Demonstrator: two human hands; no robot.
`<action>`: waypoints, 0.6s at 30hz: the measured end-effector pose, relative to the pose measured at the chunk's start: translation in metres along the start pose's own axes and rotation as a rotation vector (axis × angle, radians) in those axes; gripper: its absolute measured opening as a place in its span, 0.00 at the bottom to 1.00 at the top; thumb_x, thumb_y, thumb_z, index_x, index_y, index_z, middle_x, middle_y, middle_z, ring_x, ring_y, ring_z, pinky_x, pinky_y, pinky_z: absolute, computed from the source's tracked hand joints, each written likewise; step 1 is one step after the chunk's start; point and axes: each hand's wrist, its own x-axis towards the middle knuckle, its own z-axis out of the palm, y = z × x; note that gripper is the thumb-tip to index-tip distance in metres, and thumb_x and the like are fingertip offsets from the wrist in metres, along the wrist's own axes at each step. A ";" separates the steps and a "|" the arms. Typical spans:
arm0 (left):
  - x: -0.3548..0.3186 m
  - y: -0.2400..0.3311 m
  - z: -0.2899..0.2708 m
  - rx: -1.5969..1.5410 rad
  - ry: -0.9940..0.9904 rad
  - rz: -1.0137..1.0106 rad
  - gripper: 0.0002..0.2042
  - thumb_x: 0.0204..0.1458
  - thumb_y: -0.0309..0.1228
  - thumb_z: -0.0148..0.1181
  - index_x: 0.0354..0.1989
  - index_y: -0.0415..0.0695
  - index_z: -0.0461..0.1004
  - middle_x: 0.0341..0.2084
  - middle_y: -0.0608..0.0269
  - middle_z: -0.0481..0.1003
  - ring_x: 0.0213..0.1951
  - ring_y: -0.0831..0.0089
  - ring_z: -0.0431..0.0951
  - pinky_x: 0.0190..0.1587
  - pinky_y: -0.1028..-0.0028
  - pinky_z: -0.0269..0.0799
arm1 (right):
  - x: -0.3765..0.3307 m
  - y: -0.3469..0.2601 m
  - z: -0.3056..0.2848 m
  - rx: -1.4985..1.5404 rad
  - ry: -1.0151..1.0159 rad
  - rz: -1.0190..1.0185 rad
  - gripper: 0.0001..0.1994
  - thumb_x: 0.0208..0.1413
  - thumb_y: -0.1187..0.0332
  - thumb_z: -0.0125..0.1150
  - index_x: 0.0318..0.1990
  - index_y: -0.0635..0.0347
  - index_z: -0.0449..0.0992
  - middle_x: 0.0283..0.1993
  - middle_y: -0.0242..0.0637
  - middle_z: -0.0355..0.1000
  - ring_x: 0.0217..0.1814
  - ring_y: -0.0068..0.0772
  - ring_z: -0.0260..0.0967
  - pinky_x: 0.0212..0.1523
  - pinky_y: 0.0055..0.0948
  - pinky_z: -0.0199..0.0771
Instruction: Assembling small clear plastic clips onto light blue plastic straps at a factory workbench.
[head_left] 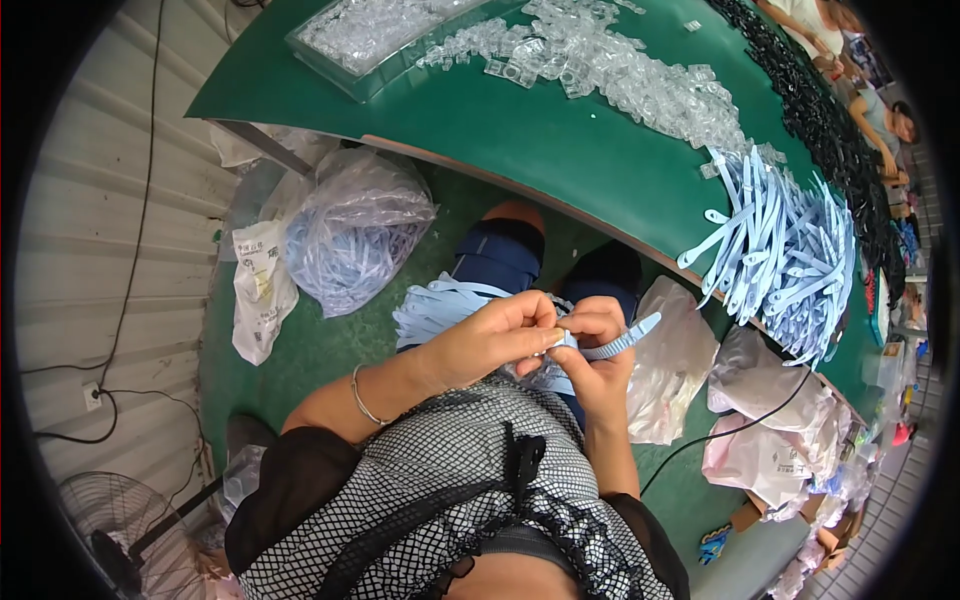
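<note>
A light-blue ribbed plastic strap (627, 338) is in my right hand (597, 345); its rounded end sticks out to the right. My left hand (508, 335) meets it above my lap, thumb and fingers pinched at the strap's other end. What lies between those fingertips is small and mostly hidden. Just left of my hands, a bundle of similar light-blue straps (435, 308) rests across my thighs. Beneath my hands, a bit of clear material shows on my lap, too covered to make out.
The green table (470, 140) holds a clear tray (350, 75) of small transparent parts, a heap of clear plastic pieces (640, 85), a pile of blue straps (780, 250) and black strips (800, 90). Plastic bags (355, 230) and a cable (730, 432) lie below. Other people (880, 125) sit far right.
</note>
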 end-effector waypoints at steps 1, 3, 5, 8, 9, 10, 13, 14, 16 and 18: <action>0.000 0.000 0.000 -0.035 0.006 0.005 0.05 0.53 0.26 0.49 0.32 0.42 0.59 0.26 0.66 0.65 0.24 0.83 0.64 0.25 0.85 0.60 | 0.000 0.000 0.000 0.000 -0.001 0.000 0.11 0.40 0.75 0.64 0.33 0.65 0.71 0.37 0.36 0.60 0.35 0.24 0.63 0.34 0.22 0.66; 0.001 0.003 0.002 -0.006 0.045 -0.010 0.07 0.53 0.26 0.50 0.35 0.42 0.59 0.26 0.66 0.66 0.24 0.83 0.64 0.25 0.85 0.60 | 0.000 -0.001 -0.003 -0.280 -0.089 -0.135 0.10 0.41 0.72 0.64 0.33 0.64 0.72 0.36 0.36 0.62 0.36 0.26 0.62 0.34 0.22 0.63; 0.000 0.005 0.003 0.024 0.083 -0.022 0.08 0.52 0.26 0.52 0.37 0.41 0.59 0.27 0.66 0.66 0.24 0.84 0.65 0.25 0.85 0.60 | 0.002 -0.005 -0.003 -0.319 -0.130 -0.139 0.10 0.42 0.72 0.63 0.33 0.63 0.72 0.36 0.37 0.62 0.36 0.29 0.62 0.35 0.23 0.64; 0.000 0.003 0.000 -0.031 0.107 -0.040 0.11 0.49 0.23 0.55 0.39 0.41 0.61 0.27 0.67 0.67 0.26 0.84 0.66 0.26 0.85 0.62 | 0.003 -0.009 -0.004 -0.331 -0.144 -0.133 0.07 0.47 0.71 0.58 0.34 0.63 0.72 0.35 0.38 0.63 0.35 0.31 0.63 0.34 0.24 0.64; -0.001 0.001 -0.002 0.063 0.158 0.020 0.12 0.47 0.22 0.57 0.39 0.41 0.61 0.28 0.67 0.67 0.27 0.84 0.67 0.27 0.85 0.63 | 0.000 -0.004 -0.006 -0.390 -0.019 -0.139 0.07 0.49 0.70 0.56 0.34 0.64 0.72 0.35 0.38 0.63 0.35 0.31 0.63 0.33 0.24 0.64; -0.001 0.000 -0.002 0.158 0.209 0.082 0.13 0.46 0.21 0.58 0.39 0.41 0.62 0.28 0.67 0.67 0.28 0.84 0.67 0.28 0.85 0.64 | -0.001 -0.002 -0.007 -0.447 0.107 -0.145 0.07 0.51 0.70 0.54 0.33 0.65 0.72 0.35 0.39 0.62 0.34 0.30 0.63 0.31 0.23 0.63; -0.007 -0.006 -0.003 0.353 0.216 0.227 0.14 0.43 0.21 0.62 0.38 0.40 0.65 0.30 0.67 0.68 0.29 0.83 0.69 0.31 0.85 0.65 | -0.008 -0.009 -0.008 -0.226 -0.008 0.176 0.12 0.56 0.65 0.51 0.26 0.64 0.69 0.27 0.31 0.63 0.25 0.18 0.57 0.24 0.18 0.56; -0.008 -0.009 -0.003 0.549 0.202 0.319 0.14 0.43 0.22 0.63 0.38 0.39 0.66 0.30 0.67 0.69 0.30 0.82 0.69 0.31 0.85 0.66 | -0.008 -0.012 -0.010 -0.172 -0.195 0.375 0.11 0.55 0.67 0.51 0.25 0.64 0.68 0.24 0.28 0.62 0.22 0.15 0.54 0.22 0.17 0.53; -0.009 -0.006 -0.004 0.666 0.195 0.353 0.13 0.41 0.24 0.64 0.35 0.39 0.69 0.29 0.67 0.70 0.31 0.81 0.70 0.33 0.82 0.66 | -0.007 -0.015 -0.004 -0.066 -0.153 0.405 0.10 0.53 0.69 0.52 0.22 0.63 0.68 0.18 0.22 0.59 0.20 0.12 0.51 0.20 0.17 0.49; -0.009 0.001 -0.002 0.869 0.162 0.296 0.11 0.41 0.27 0.65 0.32 0.39 0.70 0.26 0.65 0.70 0.31 0.79 0.71 0.33 0.79 0.67 | -0.008 -0.015 -0.007 -0.041 -0.185 0.465 0.11 0.53 0.70 0.52 0.21 0.63 0.67 0.18 0.24 0.59 0.20 0.12 0.51 0.20 0.16 0.49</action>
